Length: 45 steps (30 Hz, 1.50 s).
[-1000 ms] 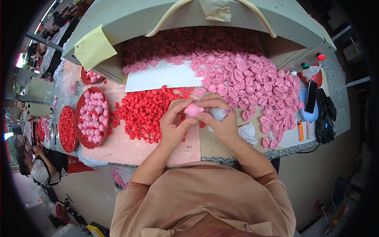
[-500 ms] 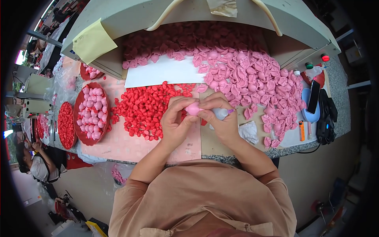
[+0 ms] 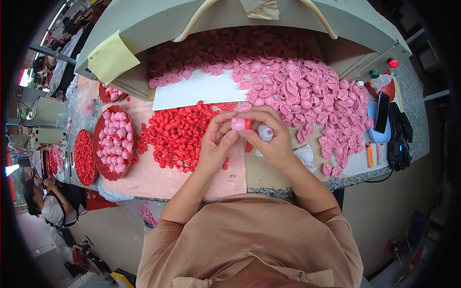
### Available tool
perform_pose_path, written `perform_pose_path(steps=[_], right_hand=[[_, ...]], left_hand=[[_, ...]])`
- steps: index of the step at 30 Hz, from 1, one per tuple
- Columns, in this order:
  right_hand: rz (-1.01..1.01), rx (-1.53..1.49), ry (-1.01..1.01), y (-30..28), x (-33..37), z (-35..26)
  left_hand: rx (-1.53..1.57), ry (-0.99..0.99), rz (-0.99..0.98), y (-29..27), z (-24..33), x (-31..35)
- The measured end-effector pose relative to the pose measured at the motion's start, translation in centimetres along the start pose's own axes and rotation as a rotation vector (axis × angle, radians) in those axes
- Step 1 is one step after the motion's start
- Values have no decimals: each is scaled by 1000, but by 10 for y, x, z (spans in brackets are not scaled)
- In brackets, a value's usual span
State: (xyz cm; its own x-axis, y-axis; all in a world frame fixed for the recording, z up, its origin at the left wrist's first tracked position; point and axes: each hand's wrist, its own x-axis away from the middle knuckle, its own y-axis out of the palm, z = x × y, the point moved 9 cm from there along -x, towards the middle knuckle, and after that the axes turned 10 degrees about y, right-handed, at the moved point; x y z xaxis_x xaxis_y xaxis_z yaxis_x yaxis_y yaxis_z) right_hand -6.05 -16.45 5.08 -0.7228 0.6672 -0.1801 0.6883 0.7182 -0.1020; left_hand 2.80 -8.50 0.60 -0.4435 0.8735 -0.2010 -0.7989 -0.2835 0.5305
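Note:
Above the front of the table, my left hand (image 3: 214, 146) is closed, pinching a small pink rounded plastic piece (image 3: 237, 124) between thumb and fingers. A small red plastic piece (image 3: 248, 124) sits against the right end of the pink one, at the fingertips of my right hand (image 3: 276, 151). That hand is also closed round a small whitish squeeze bottle (image 3: 264, 131) with a purple tip, tucked by the palm. Just left of my hands lies a heap of small red pieces (image 3: 177, 134). Beyond and to the right spreads a large pile of pink shell-like pieces (image 3: 307, 91).
A grey hood-like box (image 3: 158, 29) arches over the back of the pile. At left stand a red bowl of joined pink-and-red pieces (image 3: 115, 141) and a tray of red pieces (image 3: 85, 158). Crumpled tissue (image 3: 305, 157), a phone (image 3: 382, 113) and an orange lighter-like item (image 3: 369, 154) lie right.
The bottle in my right hand has turned, its tip swinging from the right to face me. The pink piece has turned too, and a red piece now shows at its right end.

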Motion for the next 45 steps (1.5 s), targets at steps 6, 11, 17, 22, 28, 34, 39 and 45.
perform_pose_path(steps=[6, 11, 17, 22, 28, 34, 39, 45], right_hand=[[21, 105, -20, -3, -2, 1], [8, 196, -52, -3, -1, -6], [-27, 141, -4, -2, -4, -5], [-17, 143, -8, -1, -3, -3], [-12, 172, -92, 1, -1, -9], [-26, 57, -35, 4, 0, -1], [-31, 57, -21, 6, 1, -1], [-27, -10, 42, 9, 3, 7]], left_hand=[[-40, 70, 18, -10, -2, -2], [39, 3, 29, -6, -4, -1], [145, -78, 38, -5, -10, -1], [160, -66, 24, -3, -10, -2], [120, 45, 72, -7, -10, 1], [107, 123, 72, -6, -4, 2], [34, 145, 59, -6, 1, 4], [17, 178, 72, -5, 5, 5]])
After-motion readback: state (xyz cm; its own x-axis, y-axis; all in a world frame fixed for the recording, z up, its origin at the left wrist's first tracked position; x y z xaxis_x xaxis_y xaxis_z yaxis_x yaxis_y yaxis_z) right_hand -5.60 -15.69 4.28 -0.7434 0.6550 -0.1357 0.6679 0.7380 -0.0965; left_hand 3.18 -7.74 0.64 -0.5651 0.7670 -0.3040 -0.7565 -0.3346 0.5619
